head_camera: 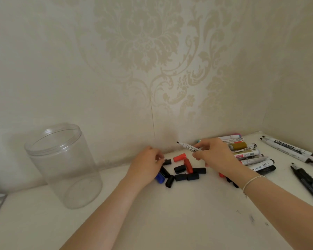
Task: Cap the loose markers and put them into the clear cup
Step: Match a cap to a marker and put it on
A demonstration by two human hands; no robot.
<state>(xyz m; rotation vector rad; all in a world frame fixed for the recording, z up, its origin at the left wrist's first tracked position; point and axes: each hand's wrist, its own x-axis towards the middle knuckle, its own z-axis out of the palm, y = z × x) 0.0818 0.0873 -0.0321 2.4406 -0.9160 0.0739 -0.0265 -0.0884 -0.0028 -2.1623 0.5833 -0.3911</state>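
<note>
Right hand (213, 156) grips an uncapped marker (187, 146), tip pointing left; left hand (146, 164) pinches a black cap (167, 162) from the cap pile on the table (170, 213). I'd line the cap up straight with the tip, then push till it clicks. The clear cup (61, 165) stands empty, well left. Barrel print reads "W…", the rest is covered.

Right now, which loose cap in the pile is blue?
The blue cap, at the pile's left edge just under the left hand; the other caps are black or red.
</note>
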